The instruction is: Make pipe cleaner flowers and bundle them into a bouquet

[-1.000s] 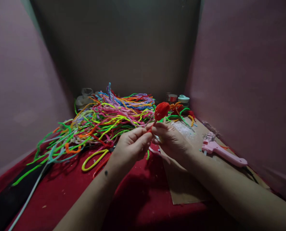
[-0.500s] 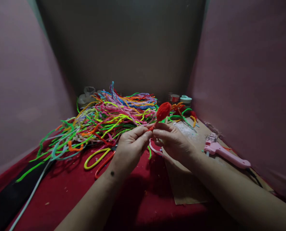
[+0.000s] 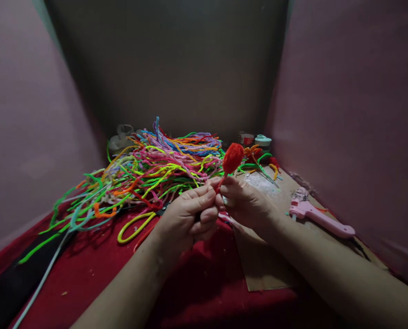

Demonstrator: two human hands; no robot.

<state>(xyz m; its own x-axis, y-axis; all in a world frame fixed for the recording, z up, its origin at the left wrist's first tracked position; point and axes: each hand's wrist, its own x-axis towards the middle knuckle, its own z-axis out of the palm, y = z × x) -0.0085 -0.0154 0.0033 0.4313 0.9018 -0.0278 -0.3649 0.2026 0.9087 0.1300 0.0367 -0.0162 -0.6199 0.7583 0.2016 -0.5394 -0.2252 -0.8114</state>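
A red fuzzy pipe-cleaner bud (image 3: 232,157) stands up on a thin red stem above my hands. My left hand (image 3: 190,214) is curled closed around the lower stem, fingers folded in. Touching it on the right, my right hand (image 3: 245,203) pinches the stem just under the bud. Both hands hover over the red cloth (image 3: 197,278) in front of a big heap of coloured pipe cleaners (image 3: 149,173).
A pink glue gun (image 3: 319,218) lies on a cardboard sheet (image 3: 265,265) at the right. Small jars (image 3: 262,140) and finished pipe-cleaner pieces (image 3: 259,160) sit at the back right, a clear container (image 3: 120,137) at the back left. Pink walls close in on both sides.
My left hand's fingers have curled in tighter round the stem and pressed against the right hand. The bud has stayed almost in place.
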